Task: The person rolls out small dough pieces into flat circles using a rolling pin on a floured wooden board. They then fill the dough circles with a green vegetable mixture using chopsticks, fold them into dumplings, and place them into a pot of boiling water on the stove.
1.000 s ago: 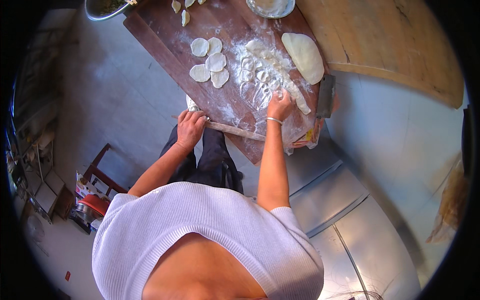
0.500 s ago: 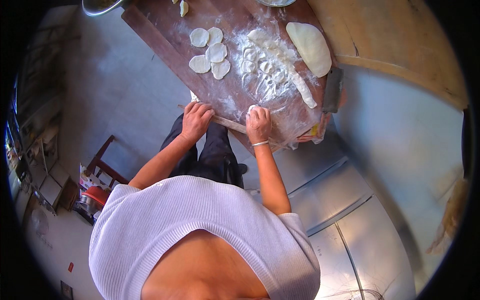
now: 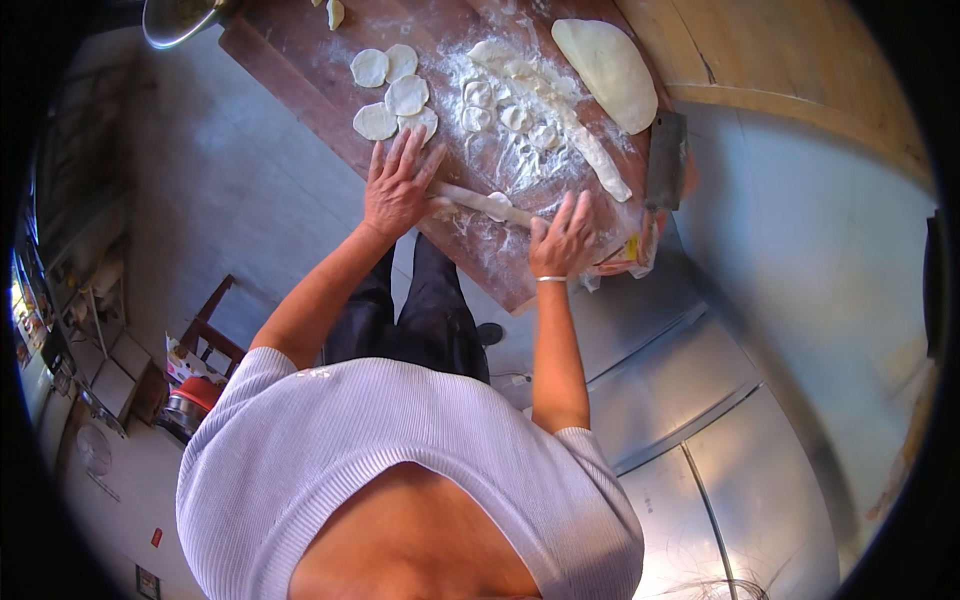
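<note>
A thin wooden rolling pin (image 3: 465,197) lies across the near part of the floured wooden board (image 3: 300,80). My left hand (image 3: 398,190) rests on its left end, fingers spread and stretched forward. At the other end my right hand (image 3: 562,235) lies with its fingers extended. Under the pin, between my hands, a small round dough piece (image 3: 498,207) shows at both sides. Several flat dough wrappers (image 3: 406,96) lie just past my left fingertips. Beyond the pin sit several small dough lumps (image 3: 516,119) in loose flour, beside a long dough rope (image 3: 590,150).
A large dough slab (image 3: 605,75) lies at the far right of the board. A cleaver (image 3: 665,160) rests at the board's right edge, near a plastic bag (image 3: 640,245). A metal bowl (image 3: 180,20) stands at the far left corner.
My hands have moved forward from the board's near edge onto the board with the rolling pin. My fingers have gone from curled to stretched out. The small dough piece is now under the pin.
</note>
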